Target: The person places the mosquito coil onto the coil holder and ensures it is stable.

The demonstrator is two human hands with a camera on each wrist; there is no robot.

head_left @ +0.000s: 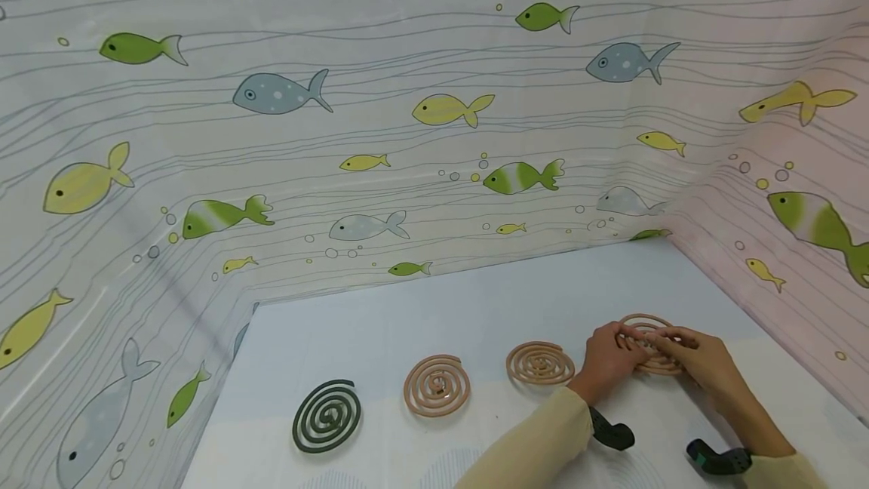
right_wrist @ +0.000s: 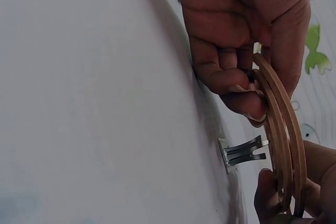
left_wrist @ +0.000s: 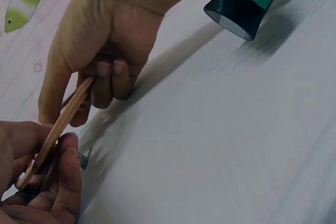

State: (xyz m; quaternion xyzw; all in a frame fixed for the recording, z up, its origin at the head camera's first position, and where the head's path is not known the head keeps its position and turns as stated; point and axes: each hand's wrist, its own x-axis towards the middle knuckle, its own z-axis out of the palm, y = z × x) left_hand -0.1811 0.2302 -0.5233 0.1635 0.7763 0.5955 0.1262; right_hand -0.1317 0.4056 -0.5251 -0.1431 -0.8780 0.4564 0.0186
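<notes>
A brown mosquito coil [head_left: 650,316] is held between both hands at the right of the table. My left hand [head_left: 609,357] pinches its left side, with fingers and thumb on opposite faces. On the other side, my right hand [head_left: 702,357] grips the coil by finger and thumb. Seen edge-on in the right wrist view, the coil [right_wrist: 297,145] is raised and tilted, its rings slightly spread. A small metal stand [right_wrist: 244,151] with upright prongs is beside the coil's face; whether they touch I cannot tell.
Left of the hands lie two more brown coils, a nearer one [head_left: 539,364] and a farther one [head_left: 437,383]. A dark green coil [head_left: 330,417] lies farthest left. Fish-patterned sheeting [head_left: 380,195] rises behind the white table [head_left: 475,293] and along its sides.
</notes>
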